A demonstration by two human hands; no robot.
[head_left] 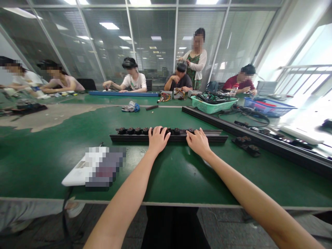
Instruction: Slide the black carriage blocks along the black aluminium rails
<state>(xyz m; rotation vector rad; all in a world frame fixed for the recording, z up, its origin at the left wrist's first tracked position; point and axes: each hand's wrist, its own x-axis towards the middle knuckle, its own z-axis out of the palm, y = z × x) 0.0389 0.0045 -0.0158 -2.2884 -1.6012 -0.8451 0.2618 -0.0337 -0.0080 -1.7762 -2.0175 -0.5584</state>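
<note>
A long black metal rail (168,139) lies across the green bench in front of me. Several dark motor-like modules (137,131) stand in a row along its top. My left hand (158,139) lies on the rail with its fingers curled over the far side, among the modules. My right hand (198,141) grips the rail further right, beside the last module, and its fingers hide part of the top. To the left of my hands lies a white flat object (75,176), partly blurred out.
A second black rail (233,129) runs diagonally at right, with loose dark modules (246,147) near it. Further back are a green basket of cables (214,105), a blue crate (267,107), a crumpled rag (131,107) and several seated co-workers. The bench's front edge (155,202) lies below my arms.
</note>
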